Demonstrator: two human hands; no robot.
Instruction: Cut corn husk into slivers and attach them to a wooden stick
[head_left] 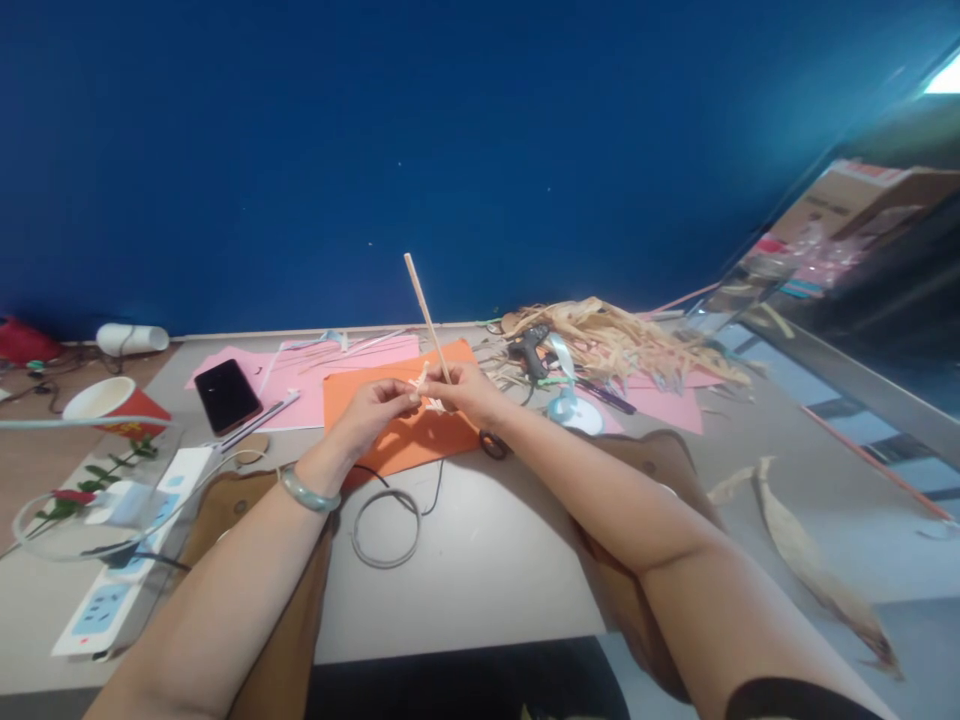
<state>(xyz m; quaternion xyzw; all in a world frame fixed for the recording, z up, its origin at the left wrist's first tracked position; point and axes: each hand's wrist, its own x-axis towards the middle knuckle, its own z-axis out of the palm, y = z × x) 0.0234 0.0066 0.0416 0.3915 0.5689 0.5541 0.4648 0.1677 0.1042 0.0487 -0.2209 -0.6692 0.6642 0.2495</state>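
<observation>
My right hand (466,393) is closed round the lower part of a thin pale wooden stick (424,305), which slants up and to the left. My left hand (375,408) meets it with thumb and forefinger pinched on a small pale strip (422,384) at the foot of the stick. Exactly how the strip and the stick join is hidden by my fingers. Under both hands lies an orange sheet (420,445). A black glue gun (529,350) rests to the right of my right hand.
Dried husks (615,340) pile up at the back right beside a ribbon roll (576,410). On the left are a phone (226,396), a paper cup (139,408) and a power strip (105,608). A looped cable (386,565) lies in front; a blue panel (450,150) stands behind.
</observation>
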